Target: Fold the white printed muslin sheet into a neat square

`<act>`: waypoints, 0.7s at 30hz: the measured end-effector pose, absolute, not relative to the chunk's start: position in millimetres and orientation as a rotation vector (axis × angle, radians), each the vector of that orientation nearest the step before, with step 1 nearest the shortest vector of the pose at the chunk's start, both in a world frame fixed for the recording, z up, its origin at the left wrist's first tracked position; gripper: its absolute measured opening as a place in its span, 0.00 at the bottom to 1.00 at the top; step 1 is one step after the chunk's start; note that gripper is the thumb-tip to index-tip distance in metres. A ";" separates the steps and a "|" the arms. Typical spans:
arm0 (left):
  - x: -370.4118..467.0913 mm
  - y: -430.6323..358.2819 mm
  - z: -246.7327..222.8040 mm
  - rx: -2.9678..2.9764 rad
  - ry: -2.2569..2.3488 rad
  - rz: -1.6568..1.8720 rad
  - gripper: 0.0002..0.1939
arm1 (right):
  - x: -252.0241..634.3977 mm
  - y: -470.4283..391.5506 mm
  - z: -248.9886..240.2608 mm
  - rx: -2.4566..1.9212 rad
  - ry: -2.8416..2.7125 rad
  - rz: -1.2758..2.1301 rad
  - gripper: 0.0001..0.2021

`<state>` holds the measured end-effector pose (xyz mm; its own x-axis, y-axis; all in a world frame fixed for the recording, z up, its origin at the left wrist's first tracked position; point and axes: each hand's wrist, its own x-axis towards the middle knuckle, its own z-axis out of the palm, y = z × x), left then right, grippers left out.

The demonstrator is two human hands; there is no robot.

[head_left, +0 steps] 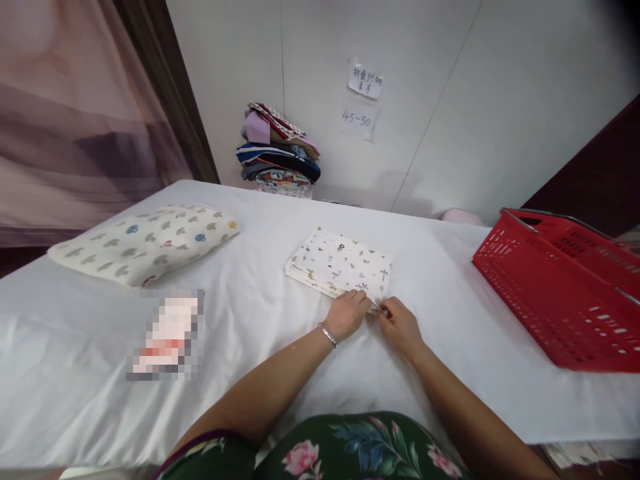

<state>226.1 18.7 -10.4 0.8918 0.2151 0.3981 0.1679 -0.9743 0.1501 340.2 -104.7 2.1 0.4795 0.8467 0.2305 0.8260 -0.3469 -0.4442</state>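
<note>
A folded white cloth (340, 259) with a small print of plants and animals lies in several layers on the white-covered bed (260, 293). My left hand (347, 315), a bracelet at its wrist, is closed with its fingers curled on the near edge of the cloth. Right beside it, my right hand (400, 325) pinches the near right corner, where the layers show between the two hands. Part of that corner is hidden behind my fingers.
A pillow (145, 243) with a mushroom print lies at the left, a blurred-out flat object (167, 333) in front of it. A red plastic basket (545, 293) stands at the right. Folded fabrics (280, 150) are stacked by the wall, below and left of paper notes (365, 81).
</note>
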 end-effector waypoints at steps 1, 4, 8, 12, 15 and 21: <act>222.9 22.0 -9.5 2.949 0.338 0.637 0.07 | 339.6 -104.7 2.1 -2.224 -1.383 0.042 0.06; 212.8 34.0 -6.7 2.914 0.460 0.643 0.07 | 337.2 -104.9 2.9 -2.239 -1.390 0.007 0.06; 201.9 48.6 -5.1 2.820 0.579 0.686 0.13 | 333.8 -104.0 4.9 -2.272 -1.413 -0.056 0.06; 196.3 56.6 -7.8 2.776 0.638 0.698 0.18 | 331.8 -100.6 6.5 -2.291 -1.468 -0.106 0.08; 192.5 58.8 -8.7 2.746 0.585 0.688 0.18 | 331.1 -97.3 7.0 -2.298 -1.490 -0.137 0.08; 191.4 57.0 -3.8 2.655 0.509 0.749 0.12 | 331.0 -93.7 6.6 -2.314 -1.506 -0.141 0.09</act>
